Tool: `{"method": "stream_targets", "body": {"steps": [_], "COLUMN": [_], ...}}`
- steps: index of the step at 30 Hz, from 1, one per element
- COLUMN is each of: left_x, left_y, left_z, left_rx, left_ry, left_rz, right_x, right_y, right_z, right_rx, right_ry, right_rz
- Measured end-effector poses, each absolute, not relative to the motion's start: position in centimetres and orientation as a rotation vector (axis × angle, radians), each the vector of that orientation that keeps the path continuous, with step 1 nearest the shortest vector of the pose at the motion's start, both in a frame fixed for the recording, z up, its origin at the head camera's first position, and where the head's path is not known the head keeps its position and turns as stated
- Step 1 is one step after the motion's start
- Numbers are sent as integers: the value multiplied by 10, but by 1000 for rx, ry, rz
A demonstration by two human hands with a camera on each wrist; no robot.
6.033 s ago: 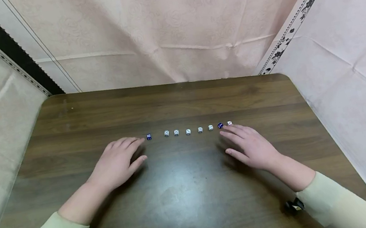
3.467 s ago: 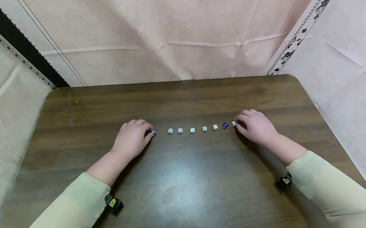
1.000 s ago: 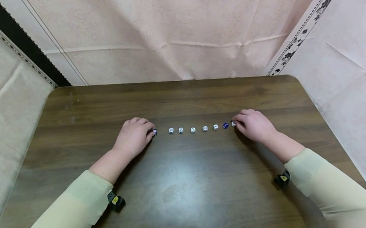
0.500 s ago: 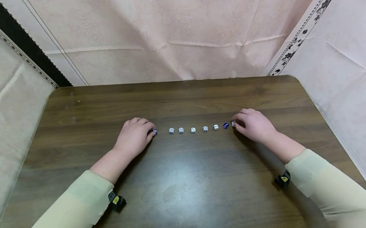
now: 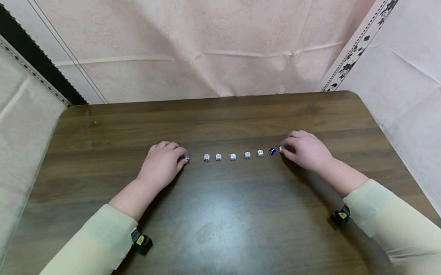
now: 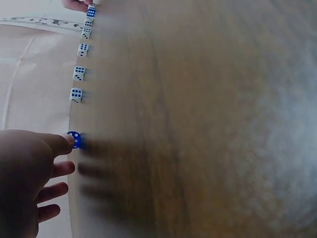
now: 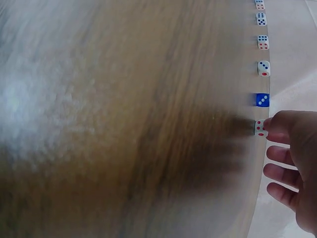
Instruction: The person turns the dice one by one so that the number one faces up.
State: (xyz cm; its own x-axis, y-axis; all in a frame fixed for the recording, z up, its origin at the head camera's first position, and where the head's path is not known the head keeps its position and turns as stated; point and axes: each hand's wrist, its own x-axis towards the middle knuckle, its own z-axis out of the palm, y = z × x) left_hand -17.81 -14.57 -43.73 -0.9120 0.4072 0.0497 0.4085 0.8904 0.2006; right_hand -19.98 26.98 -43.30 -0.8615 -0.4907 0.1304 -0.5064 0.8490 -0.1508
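Observation:
A row of small dice runs across the middle of the brown table. At its left end, my left hand pinches a blue die between thumb and finger; its other fingers are spread below in the left wrist view. My right hand holds the white die at the right end by its fingertips, partly hiding it. Just left of that stands a second blue die. Between the two blue dice sit several white dice, spaced apart, with a wider gap beside the left blue one.
A pale pink cloth hangs behind the table's far edge. White cloths flank the table, the right cloth edged with a dark floral band. Small black devices, such as the left one, sit at both wrists.
Both hands, earlier with straighter fingers near the row's ends, have come to pinch the end dice. The right-end white die has shifted slightly left, nearer the blue one. Little differs over the last second.

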Motion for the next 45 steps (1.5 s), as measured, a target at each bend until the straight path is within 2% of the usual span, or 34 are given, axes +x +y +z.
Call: {"method": "stream_targets", "body": {"steps": [28, 45], "left_x": [-178, -181], "left_y": [-145, -145], "left_z": [-436, -437], "left_rx": [-666, -665], "left_ry": [-3063, -3064], "left_rz": [-315, -295], "right_x": [-200, -201], "right_y": [269, 267], "right_z": [-440, -434], "right_rx": [862, 925], "right_ry": [-2879, -2868], "right_rz": [304, 148]}}
